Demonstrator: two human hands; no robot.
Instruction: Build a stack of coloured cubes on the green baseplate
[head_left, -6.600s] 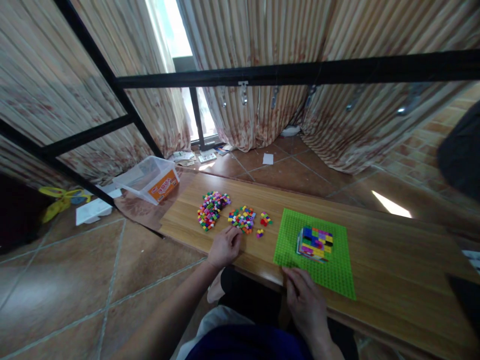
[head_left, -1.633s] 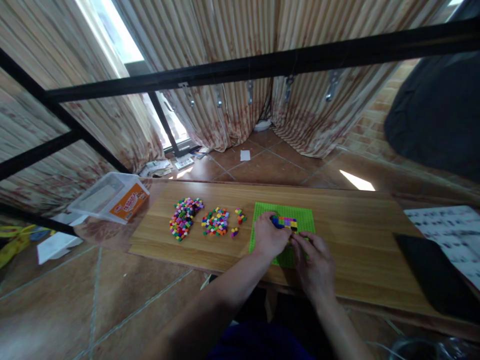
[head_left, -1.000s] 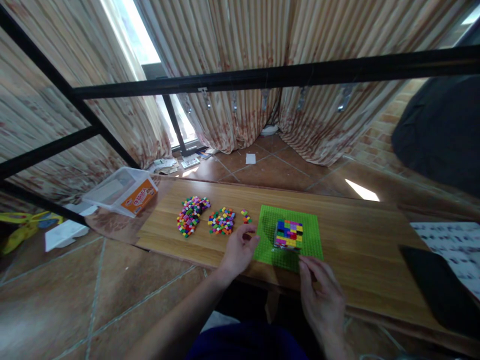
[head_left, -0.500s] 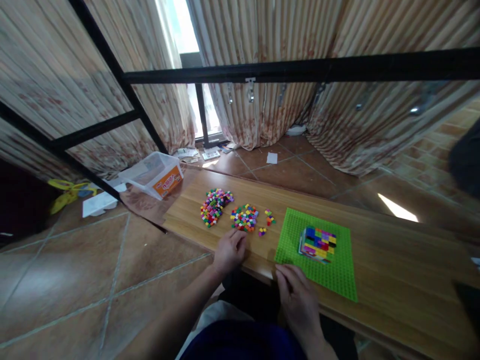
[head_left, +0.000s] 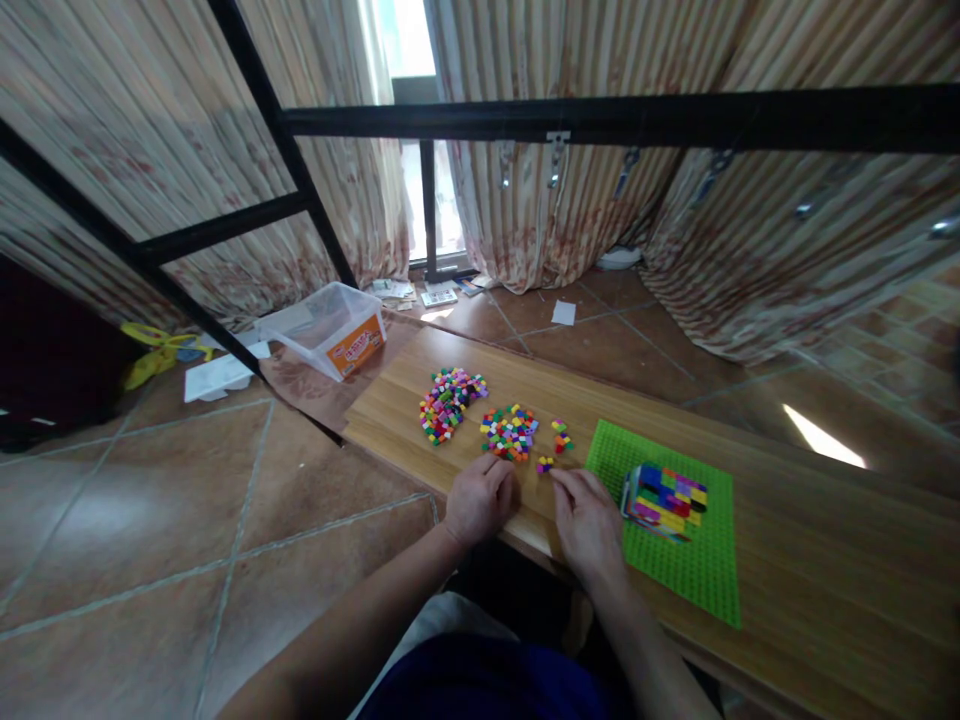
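My left hand [head_left: 480, 497] rests at the table's front edge with its fingers curled closed; whatever they may hold is hidden. Just beyond it lies a loose pile of small coloured toy bricks [head_left: 508, 432]. The fingertips of my right hand [head_left: 589, 518] are drawn together at the right side of a small yellow and purple brick cluster [head_left: 545, 464]. I cannot tell whether they grip a brick. To the right, a multicoloured block built of bricks [head_left: 667, 502] stands on a green studded baseplate [head_left: 716, 570].
Another brick pile [head_left: 448, 402] lies farther left, and a few loose bricks [head_left: 561, 437] sit near the baseplate. A clear plastic box [head_left: 330, 330] with an orange label stands beyond the wooden table's [head_left: 825, 560] left end. A black metal frame [head_left: 480, 120] runs before the curtains.
My right hand has moved from the baseplate's near left corner forward to the small brick cluster. My left hand stays closed by the middle pile. The view has shifted slightly.
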